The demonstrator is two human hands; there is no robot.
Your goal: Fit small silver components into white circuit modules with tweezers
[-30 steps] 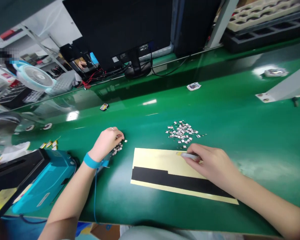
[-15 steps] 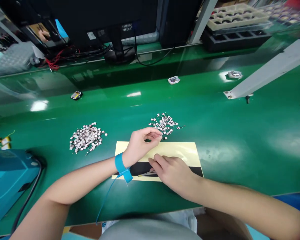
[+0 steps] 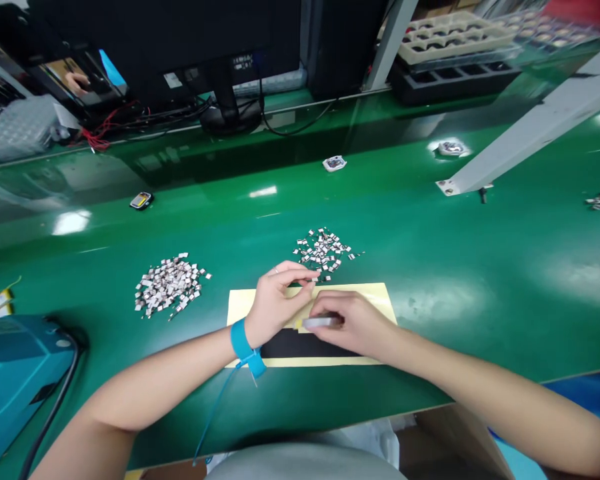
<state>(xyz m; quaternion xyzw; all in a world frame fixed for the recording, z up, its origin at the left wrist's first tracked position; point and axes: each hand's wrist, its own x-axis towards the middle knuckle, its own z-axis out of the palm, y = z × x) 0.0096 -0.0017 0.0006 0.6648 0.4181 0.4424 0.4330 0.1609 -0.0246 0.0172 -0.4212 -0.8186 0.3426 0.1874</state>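
My left hand [image 3: 280, 293], with a blue wrist strap [image 3: 241, 340], is closed in a pinch on a small white-and-black part [image 3: 315, 279]. It is above the upper edge of a pale yellow sheet [image 3: 375, 300] that carries a black strip [image 3: 310, 345]. Close by on the right, my right hand [image 3: 353, 320] is wrapped round grey tweezers [image 3: 323, 322], blurred, their yellowish tip pointing left over the sheet. Just beyond my fingers lies a loose pile of similar small parts [image 3: 325, 248]. A larger pile [image 3: 169, 285] sits farther left.
A teal box-shaped device [image 3: 20, 380] with a black cable stands at left. Behind are a monitor [image 3: 165, 53] and trays [image 3: 450, 80]. A slanted metal post [image 3: 525, 130] meets the green bench [image 3: 455, 267] at right. Small device housings [image 3: 334, 163] lie toward the back.
My right hand has lifted the tweezers from low over the black strip, turning them up beside my left fingers. My left hand keeps its pinch. The whole view has shifted slightly.
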